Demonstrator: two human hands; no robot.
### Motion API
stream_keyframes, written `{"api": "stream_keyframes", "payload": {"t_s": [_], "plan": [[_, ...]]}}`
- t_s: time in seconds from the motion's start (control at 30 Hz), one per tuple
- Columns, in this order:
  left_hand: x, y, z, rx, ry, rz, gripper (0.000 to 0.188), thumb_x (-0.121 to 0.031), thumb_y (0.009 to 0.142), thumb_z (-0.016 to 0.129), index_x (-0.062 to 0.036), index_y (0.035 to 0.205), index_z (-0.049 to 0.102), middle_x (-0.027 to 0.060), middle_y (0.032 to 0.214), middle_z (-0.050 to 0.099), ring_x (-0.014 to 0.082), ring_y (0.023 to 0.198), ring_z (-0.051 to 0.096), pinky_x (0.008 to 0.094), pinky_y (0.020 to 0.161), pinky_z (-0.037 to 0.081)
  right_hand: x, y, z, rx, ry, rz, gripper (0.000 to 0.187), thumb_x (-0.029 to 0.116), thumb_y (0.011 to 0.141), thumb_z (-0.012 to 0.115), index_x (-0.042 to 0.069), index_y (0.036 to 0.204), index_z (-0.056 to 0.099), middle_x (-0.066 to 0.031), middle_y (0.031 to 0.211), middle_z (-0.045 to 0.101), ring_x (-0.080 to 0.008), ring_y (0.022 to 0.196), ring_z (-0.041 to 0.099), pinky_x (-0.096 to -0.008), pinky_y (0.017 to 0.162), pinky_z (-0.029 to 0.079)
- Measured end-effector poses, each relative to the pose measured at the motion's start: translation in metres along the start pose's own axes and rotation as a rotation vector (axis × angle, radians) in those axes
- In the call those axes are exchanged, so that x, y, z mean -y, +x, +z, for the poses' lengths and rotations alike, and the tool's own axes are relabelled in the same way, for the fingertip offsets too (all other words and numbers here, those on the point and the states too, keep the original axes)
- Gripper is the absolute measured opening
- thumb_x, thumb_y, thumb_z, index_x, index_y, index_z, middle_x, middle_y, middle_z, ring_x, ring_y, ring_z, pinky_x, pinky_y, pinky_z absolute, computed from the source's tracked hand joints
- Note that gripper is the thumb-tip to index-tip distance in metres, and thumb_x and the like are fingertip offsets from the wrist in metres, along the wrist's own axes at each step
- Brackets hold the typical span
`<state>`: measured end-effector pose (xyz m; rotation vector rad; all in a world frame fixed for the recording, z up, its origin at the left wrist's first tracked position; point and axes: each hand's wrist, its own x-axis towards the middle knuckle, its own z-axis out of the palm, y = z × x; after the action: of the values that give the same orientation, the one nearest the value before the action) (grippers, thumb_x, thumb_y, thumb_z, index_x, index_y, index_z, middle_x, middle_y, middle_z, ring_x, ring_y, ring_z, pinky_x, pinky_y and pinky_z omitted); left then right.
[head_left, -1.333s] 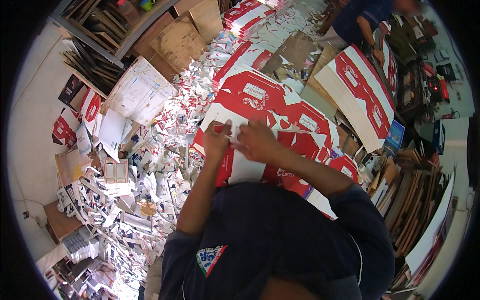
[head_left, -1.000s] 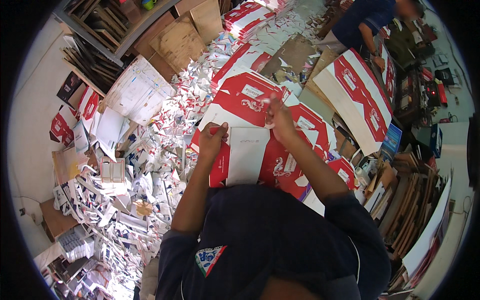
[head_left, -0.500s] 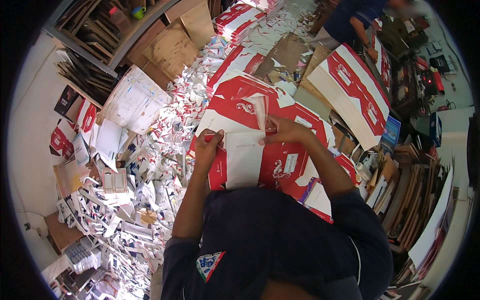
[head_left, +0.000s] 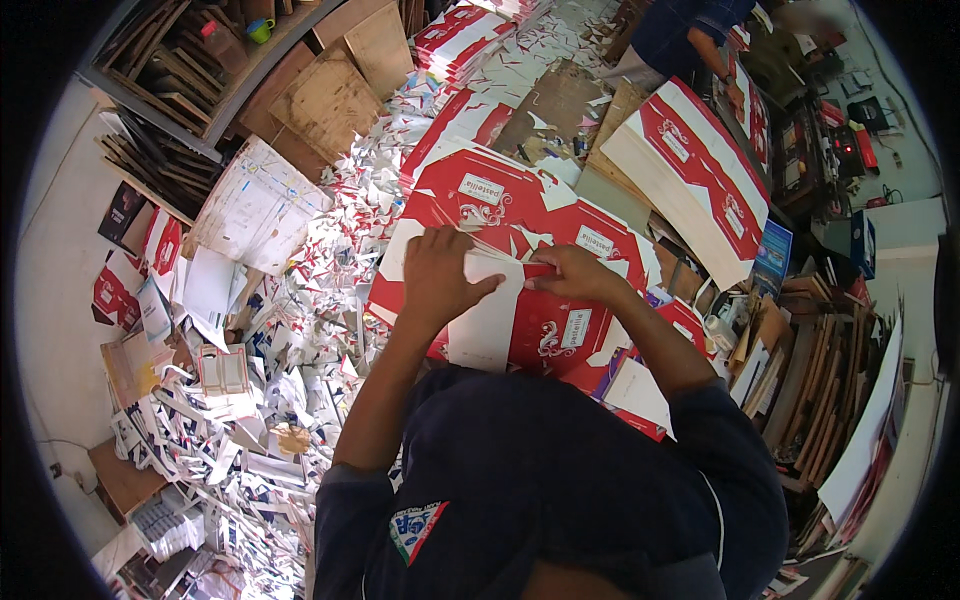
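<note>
In front of me lies a pile of red and white printed cardboard box blanks (head_left: pixel 545 215). My left hand (head_left: pixel 437 278) is over the pile's left part, its fingers curled over the far edge of a white panel (head_left: pixel 483 330) and its thumb pointing right across it. To the right, my right hand (head_left: pixel 575 273) pinches the same far edge between thumb and fingers. Small scraps lie on the red printing just beyond the hands. My fingertips partly cover the edge, so how many layers they hold is hidden.
White and red paper scraps (head_left: pixel 270 480) cover the floor at left. A tall stack of printed blanks (head_left: pixel 690 180) stands at far right, near another person's hand (head_left: pixel 735 97). Wooden boards (head_left: pixel 325 105) lean under a shelf at far left. Upright boards (head_left: pixel 835 400) fill the right side.
My left hand has moved away from me, from the panel's left edge onto its far edge. The translucent strip beside my right hand no longer shows. My right hand has shifted slightly.
</note>
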<state>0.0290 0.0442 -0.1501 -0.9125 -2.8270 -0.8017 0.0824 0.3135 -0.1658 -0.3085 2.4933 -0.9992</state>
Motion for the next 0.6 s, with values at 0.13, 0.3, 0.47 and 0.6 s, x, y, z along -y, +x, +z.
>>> {"api": "stream_keyframes", "payload": {"t_s": [0.13, 0.3, 0.47, 0.6], "plan": [[0.003, 0.010, 0.019, 0.258, 0.037, -0.018, 0.077, -0.062, 0.063, 0.085, -0.0052, 0.111, 0.068, 0.0129, 0.116, 0.063, 0.0310, 0.117, 0.056, 0.0464, 0.101, 0.042, 0.004, -0.004, -0.002, 0.014, -0.003, 0.026, 0.042, 0.037, 0.087, 0.076, 0.007, 0.116, 0.069, -0.0134, 0.095, 0.071, -0.0234, 0.079, 0.065, -0.0367, 0.072, 0.049], [0.008, 0.012, 0.023, 0.245, 0.017, -0.099, 0.097, -0.066, 0.060, 0.085, -0.0029, 0.129, 0.059, 0.0171, 0.128, 0.062, 0.0362, 0.126, 0.053, 0.0490, 0.110, 0.038, 0.004, -0.010, -0.004, 0.018, 0.013, 0.058, 0.042, 0.037, 0.087, 0.076, 0.007, 0.116, 0.069, -0.0124, 0.095, 0.071, -0.0224, 0.078, 0.065, -0.0361, 0.072, 0.049], [0.025, 0.007, 0.024, 0.222, -0.034, -0.051, 0.100, -0.066, 0.060, 0.085, -0.0047, 0.134, 0.059, 0.0177, 0.133, 0.062, 0.0312, 0.125, 0.057, 0.0501, 0.111, 0.034, 0.013, -0.011, -0.008, 0.024, 0.052, 0.046, 0.048, 0.043, 0.086, 0.075, 0.006, 0.116, 0.069, -0.0158, 0.096, 0.072, -0.0306, 0.083, 0.069, -0.0404, 0.075, 0.053], [0.040, 0.035, 0.014, 0.741, -0.251, -0.099, 0.082, -0.062, 0.062, 0.087, -0.0072, 0.121, 0.070, 0.0151, 0.117, 0.071, 0.0293, 0.112, 0.066, 0.0476, 0.105, 0.042, 0.016, -0.010, -0.004, 0.046, 0.050, 0.012, 0.044, 0.038, 0.086, 0.078, 0.006, 0.116, 0.069, -0.0132, 0.097, 0.072, -0.0244, 0.079, 0.066, -0.0367, 0.072, 0.051]]}}
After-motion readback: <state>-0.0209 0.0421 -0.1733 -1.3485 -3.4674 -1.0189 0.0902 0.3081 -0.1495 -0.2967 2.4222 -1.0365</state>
